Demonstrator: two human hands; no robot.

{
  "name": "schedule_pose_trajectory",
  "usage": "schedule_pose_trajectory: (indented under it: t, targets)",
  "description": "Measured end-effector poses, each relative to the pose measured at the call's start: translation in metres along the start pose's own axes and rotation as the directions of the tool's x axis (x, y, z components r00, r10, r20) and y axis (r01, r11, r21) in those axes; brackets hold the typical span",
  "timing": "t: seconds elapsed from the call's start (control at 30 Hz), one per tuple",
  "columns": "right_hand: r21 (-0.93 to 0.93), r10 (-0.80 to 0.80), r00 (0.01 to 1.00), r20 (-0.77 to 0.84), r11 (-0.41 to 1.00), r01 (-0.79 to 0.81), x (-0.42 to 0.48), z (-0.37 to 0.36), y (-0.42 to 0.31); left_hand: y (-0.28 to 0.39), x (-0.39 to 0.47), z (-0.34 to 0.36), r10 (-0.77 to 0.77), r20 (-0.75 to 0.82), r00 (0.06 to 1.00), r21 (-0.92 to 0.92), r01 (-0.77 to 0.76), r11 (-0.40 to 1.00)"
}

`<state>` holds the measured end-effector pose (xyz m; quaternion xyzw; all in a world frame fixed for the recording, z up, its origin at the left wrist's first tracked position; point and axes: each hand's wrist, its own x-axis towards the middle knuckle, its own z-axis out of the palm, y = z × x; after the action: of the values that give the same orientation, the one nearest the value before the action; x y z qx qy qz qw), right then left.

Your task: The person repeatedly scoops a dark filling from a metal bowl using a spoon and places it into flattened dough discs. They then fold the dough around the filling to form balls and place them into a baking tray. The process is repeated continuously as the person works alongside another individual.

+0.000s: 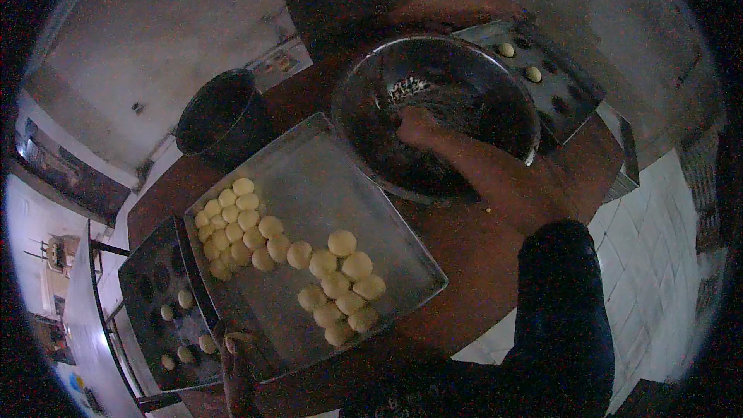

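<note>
My right hand (417, 126) reaches down inside a large, shiny metal bowl (371, 177), close to some whitish material (409, 88). Its fingers are too dark to make out. At the near left corner of a square metal tray (302, 186), my left hand (235, 354) is partly visible. Something pale shows at its fingertips, but I cannot tell whether it is held. Many round, pale dough balls (335, 284) lie on this tray in two joined clusters. Beside my left hand, a dark mould tray (136, 296) has several dough balls in or near its hollows.
Behind the square tray stands a dark bucket (217, 113). Right of the bowl, another mould tray (557, 104) carries two dough balls. Across the brown table (470, 267), another person's forearm (458, 7) extends near that tray. Pale floor tiles (638, 249) show at right.
</note>
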<state>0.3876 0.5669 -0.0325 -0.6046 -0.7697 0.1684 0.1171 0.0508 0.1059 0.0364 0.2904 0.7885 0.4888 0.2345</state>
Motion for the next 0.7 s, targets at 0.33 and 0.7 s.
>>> schedule_pose_trajectory:
  t: [0.33,0.7]
  targets:
    - [0.002,0.071,0.996,0.056,0.997,-0.071,0.051,0.079,0.049,0.000,-0.002,-0.004,-0.009,-0.005,1.000,-0.044,0.009,0.999]
    - [0.743,-0.096,0.989,0.113,0.669,-0.020,0.005,0.033,0.034,0.010,-0.015,-0.003,-0.017,-0.017,1.000,-0.085,0.016,0.996]
